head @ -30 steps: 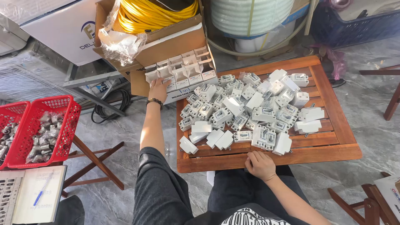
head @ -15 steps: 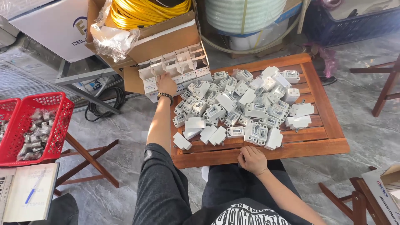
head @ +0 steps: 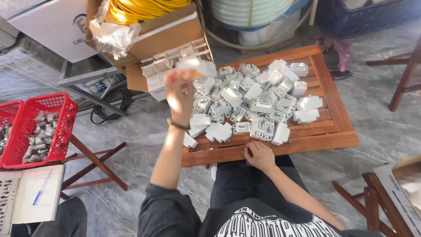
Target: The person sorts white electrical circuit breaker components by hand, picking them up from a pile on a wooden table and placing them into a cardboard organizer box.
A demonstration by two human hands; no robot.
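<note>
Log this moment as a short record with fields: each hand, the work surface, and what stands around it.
left hand: raised, holding a blurred white part
right hand: resting on the near edge of the wooden table
table load: heap of white plastic parts
behind: cardboard box with yellow cable
left side: red basket of metal pieces

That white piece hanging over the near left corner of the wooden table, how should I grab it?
Probably pinch the white piece by its overhanging end, coming from the left, off the table. That end pokes past the corner with open air around it, and no other piece crowds it. The left hand is nearest; the right hand rests on the near edge.
</note>
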